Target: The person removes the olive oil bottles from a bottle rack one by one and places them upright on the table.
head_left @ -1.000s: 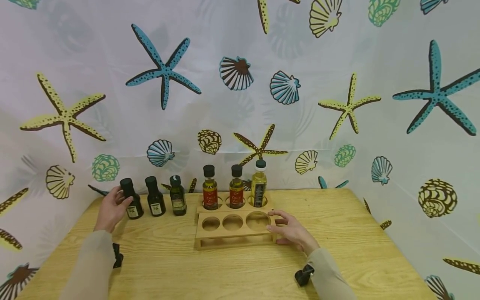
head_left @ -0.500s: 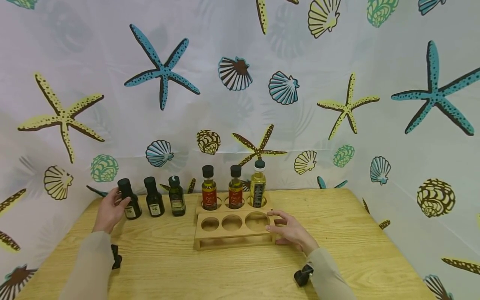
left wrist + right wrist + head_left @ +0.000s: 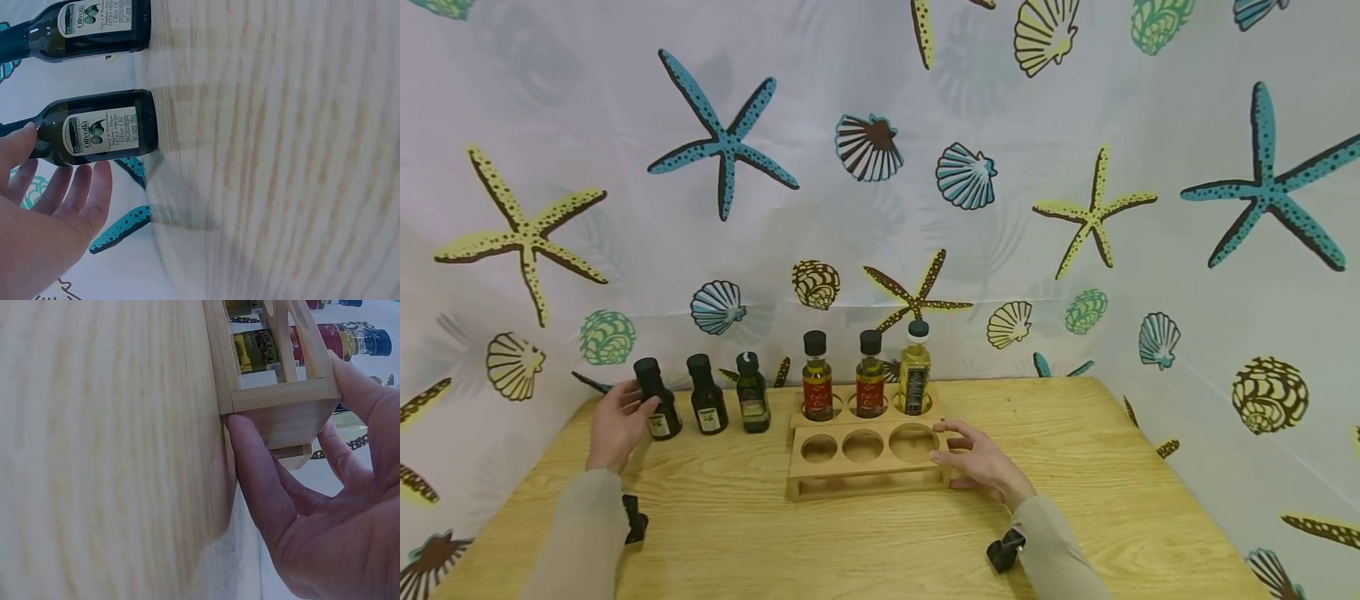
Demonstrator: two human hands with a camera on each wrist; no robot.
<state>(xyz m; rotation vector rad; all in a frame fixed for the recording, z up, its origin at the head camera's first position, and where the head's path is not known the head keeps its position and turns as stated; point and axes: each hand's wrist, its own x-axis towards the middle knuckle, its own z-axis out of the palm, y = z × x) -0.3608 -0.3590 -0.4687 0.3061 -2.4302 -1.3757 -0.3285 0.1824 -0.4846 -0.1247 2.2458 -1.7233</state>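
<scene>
Fingers (image 3: 76, 190) of left hand (image 3: 613, 431) half-curled about the leftmost dark bottle (image 3: 659, 412): thumb (image 3: 19, 146) across the neck, the others spread along the outer side. Firmness of hold: cannot tell. Bottle is at the table's (image 3: 722, 533) back left, just right of the palm, long axis near upright; whether its base bears on the wood, unclear. Two more dark bottles (image 3: 707, 400) in line to its right, then wooden rack (image 3: 841, 467), long axis running left to right. Key relation, by my reading: rack well to the right of the held bottle, beyond that pair, front holes a little nearer the person. Left hand nearer the bottle; right hand (image 3: 988, 467) grips rack's right end, fingers bent round the end panel. Back row holds two red-labelled bottles (image 3: 817, 396) and a yellow oil bottle (image 3: 915, 367)
</scene>
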